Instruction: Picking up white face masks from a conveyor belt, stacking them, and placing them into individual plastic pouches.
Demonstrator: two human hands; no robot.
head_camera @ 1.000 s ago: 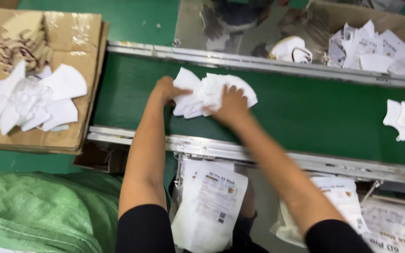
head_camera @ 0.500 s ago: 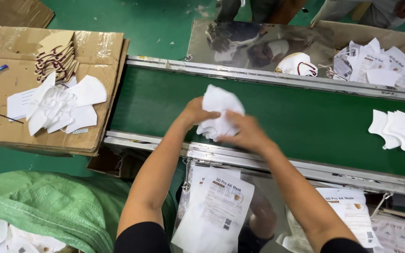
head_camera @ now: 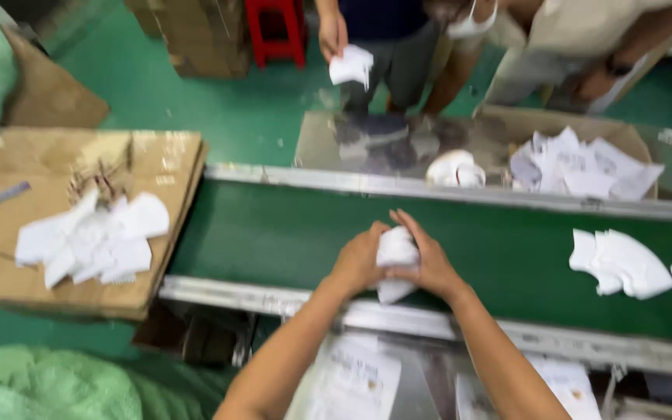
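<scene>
Head view, lower middle of the frame: white flat packages [head_camera: 351, 381] with dark print lie below the near metal rail [head_camera: 274, 299], blurred. Just above them, at the centre of the frame, the left hand [head_camera: 358, 260] and the right hand [head_camera: 429, 264] meet over the near edge of the green conveyor belt [head_camera: 274, 237]. A small stack of white masks [head_camera: 395, 260] sits between the two palms. Both hands are half closed and pressed together on the stack from its two sides, with the right fingers curved over its top. The lower end of the stack hangs over the rail.

To the right on the belt lie more white masks [head_camera: 620, 263], well apart from the hands. At the left of the frame, a brown cardboard box [head_camera: 161, 155] bears a loose pile of white pieces [head_camera: 91, 237].

Beyond the far rail, a tray [head_camera: 336, 144] holds one rounded white mask [head_camera: 454, 169], and a box [head_camera: 647, 140] holds white sheets [head_camera: 581, 163]. At the upper middle, another person's hand [head_camera: 332, 35] grips a white piece [head_camera: 351, 66]. A red stool [head_camera: 278, 27] stands at the top.
</scene>
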